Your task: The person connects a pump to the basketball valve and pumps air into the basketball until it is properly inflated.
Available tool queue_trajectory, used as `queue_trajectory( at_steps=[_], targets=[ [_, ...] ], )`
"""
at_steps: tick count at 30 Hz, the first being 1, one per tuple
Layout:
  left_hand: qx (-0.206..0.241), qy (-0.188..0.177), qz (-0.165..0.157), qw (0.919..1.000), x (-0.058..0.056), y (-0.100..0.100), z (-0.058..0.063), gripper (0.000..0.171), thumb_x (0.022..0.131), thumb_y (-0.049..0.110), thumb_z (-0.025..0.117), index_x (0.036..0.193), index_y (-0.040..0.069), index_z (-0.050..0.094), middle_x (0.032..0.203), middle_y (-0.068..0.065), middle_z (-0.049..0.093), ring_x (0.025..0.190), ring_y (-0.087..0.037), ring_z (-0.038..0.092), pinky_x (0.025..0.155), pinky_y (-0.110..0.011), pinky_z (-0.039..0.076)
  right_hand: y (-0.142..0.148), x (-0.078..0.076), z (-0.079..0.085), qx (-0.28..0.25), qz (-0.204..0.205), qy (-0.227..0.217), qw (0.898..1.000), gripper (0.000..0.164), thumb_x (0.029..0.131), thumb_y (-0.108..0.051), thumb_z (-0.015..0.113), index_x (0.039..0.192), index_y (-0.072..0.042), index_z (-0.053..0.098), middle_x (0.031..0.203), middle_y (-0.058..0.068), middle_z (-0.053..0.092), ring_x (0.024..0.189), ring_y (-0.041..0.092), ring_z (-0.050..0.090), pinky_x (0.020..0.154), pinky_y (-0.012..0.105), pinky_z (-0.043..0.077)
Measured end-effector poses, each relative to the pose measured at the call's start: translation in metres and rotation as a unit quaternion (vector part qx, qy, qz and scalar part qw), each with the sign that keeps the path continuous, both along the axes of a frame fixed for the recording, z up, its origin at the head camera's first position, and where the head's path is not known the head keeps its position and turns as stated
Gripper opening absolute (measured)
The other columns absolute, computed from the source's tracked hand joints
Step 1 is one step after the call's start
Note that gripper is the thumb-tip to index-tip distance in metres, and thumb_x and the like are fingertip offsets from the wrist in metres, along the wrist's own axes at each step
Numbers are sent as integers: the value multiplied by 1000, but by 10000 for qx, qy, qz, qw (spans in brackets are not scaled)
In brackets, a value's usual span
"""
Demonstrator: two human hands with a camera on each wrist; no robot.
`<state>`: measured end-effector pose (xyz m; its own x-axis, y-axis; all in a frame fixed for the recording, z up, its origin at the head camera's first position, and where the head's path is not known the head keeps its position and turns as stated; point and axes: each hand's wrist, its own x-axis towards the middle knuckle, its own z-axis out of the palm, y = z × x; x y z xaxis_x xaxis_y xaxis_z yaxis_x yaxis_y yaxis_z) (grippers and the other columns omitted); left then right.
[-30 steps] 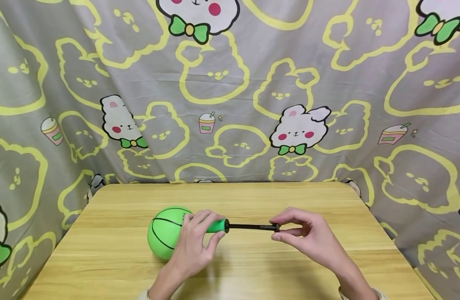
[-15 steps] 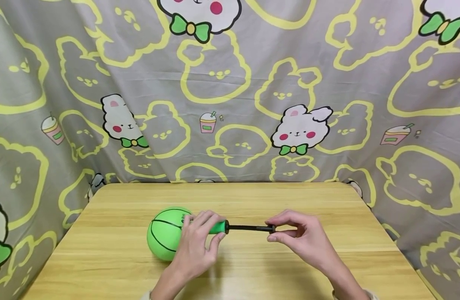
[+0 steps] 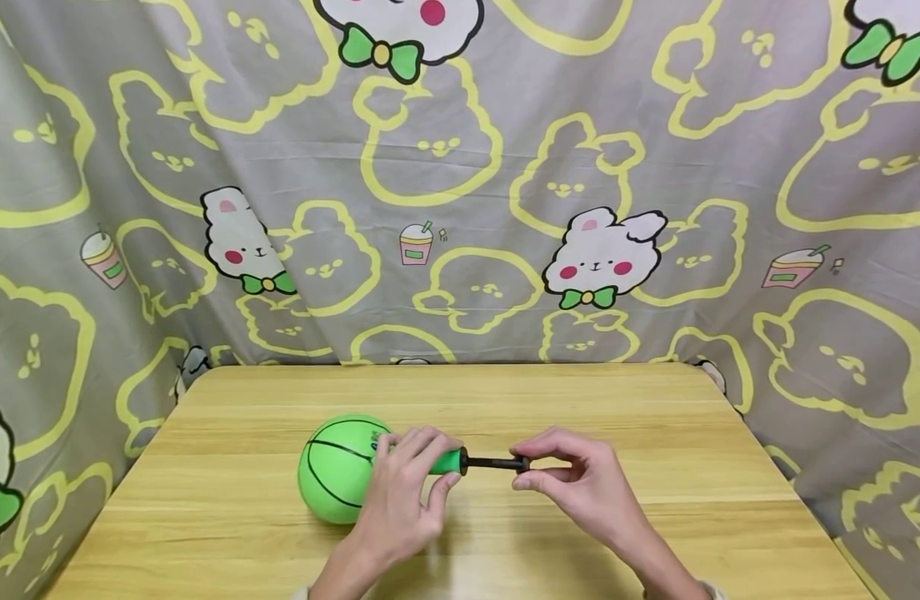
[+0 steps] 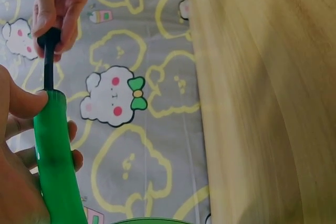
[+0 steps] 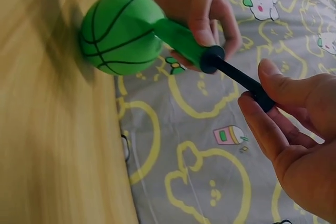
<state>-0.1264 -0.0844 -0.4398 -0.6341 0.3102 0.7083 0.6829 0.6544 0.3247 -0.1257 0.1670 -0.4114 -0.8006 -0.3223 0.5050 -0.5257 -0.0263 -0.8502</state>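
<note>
A green ball with black basketball lines (image 3: 332,471) sits left of centre on the wooden table. Level beside it, a hand pump with a green barrel (image 4: 55,156) has its tip end against the ball, as the right wrist view shows. My left hand (image 3: 403,500) wraps round the barrel, thumb near its black collar. Out of the collar comes a black plunger rod (image 3: 492,463), partly drawn. My right hand (image 3: 587,483) pinches the black end knob (image 5: 261,99) of that rod between thumb and fingers.
The wooden table (image 3: 655,400) reaches back to a grey curtain (image 3: 467,167) printed with yellow outlines and white bunnies. The curtain also hangs along both sides.
My right hand has moved left with the plunger, so less of the rod shows outside the barrel. The left hand and ball have shifted very slightly.
</note>
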Motion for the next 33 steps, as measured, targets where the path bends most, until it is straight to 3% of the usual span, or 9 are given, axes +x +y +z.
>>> queue_trajectory(
  at_steps=[17,23,27,33],
  targets=[
    [-262,-93,-168,9995,7,12,-2,26,84,19,73,110,19,70,104,9,65,98,-10,61,87,-42,36,-20,7,-15,-162,-96,-26,9998,29,80,6,82,108,2,76,105,13,75,98,28,73,73,41,60],
    [-319,-4,-176,9993,5,10,-3,23,88,22,72,111,20,70,105,9,66,99,-11,63,87,-43,39,-18,8,-11,80,-67,-121,9999,28,82,1,82,109,-3,77,106,12,74,98,27,73,74,40,60],
    [-326,-179,-190,9991,4,8,-3,22,91,26,71,113,21,70,108,9,66,103,-11,63,90,-43,39,-14,7,-7,335,-12,-222,9992,25,84,-5,82,109,-7,77,107,9,74,98,25,73,74,38,60],
    [-113,-187,-188,9996,1,2,-1,24,90,25,73,114,20,71,110,9,67,103,-9,64,92,-44,40,-6,5,1,460,12,-151,9988,25,84,-5,82,108,-8,76,106,10,74,98,26,73,74,38,60]
  ],
)
